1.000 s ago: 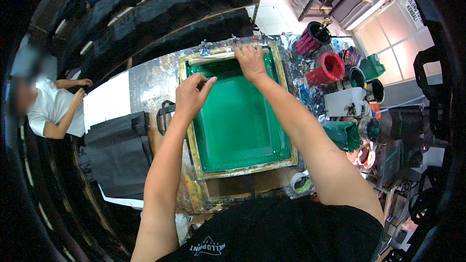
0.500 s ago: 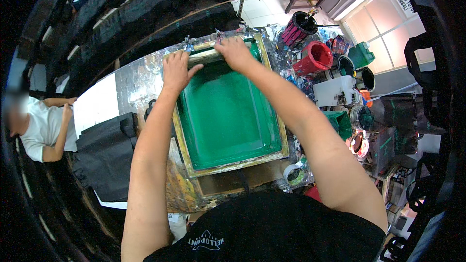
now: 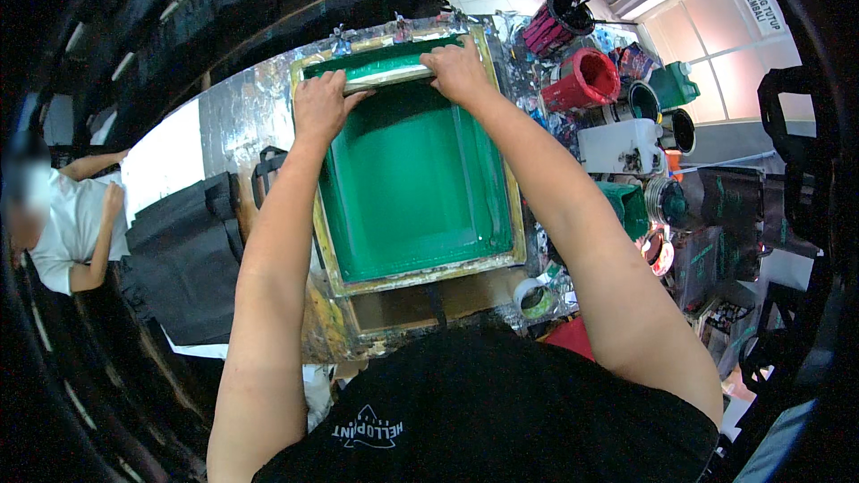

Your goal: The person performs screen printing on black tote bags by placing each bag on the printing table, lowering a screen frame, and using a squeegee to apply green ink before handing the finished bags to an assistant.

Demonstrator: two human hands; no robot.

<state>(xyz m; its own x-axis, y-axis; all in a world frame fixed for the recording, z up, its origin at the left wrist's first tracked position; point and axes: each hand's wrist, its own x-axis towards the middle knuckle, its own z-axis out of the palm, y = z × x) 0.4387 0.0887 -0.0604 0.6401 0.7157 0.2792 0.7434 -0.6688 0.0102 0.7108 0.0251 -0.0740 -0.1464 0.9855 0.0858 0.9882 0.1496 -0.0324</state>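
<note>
A squeegee (image 3: 386, 80) with a pale wooden handle lies across the far end of a screen printing frame (image 3: 428, 273). My left hand (image 3: 320, 109) is closed around its left end, thumb pointing inward along the near side. Around the right end, my right hand (image 3: 458, 73) is closed, next to the frame's far right corner. Green ink covers the mesh (image 3: 407, 188) inside the wooden frame, with a brighter green strip beyond the squeegee. The squeegee's lower edge is hidden. Clamps (image 3: 403, 29) stand along the frame's far side.
Right of the frame stand a red bucket (image 3: 582, 78), a pink-and-black bucket (image 3: 557, 22), a white jerrycan (image 3: 617, 147) and several ink pots. A tape roll (image 3: 534, 299) sits near the frame's near right corner. Left are a black bag (image 3: 183, 255) and a person in white (image 3: 80, 224).
The whole view has shifted, so the frame appears higher. Both hands have drawn the squeegee slightly nearer from the frame's far edge, and more green shows behind it.
</note>
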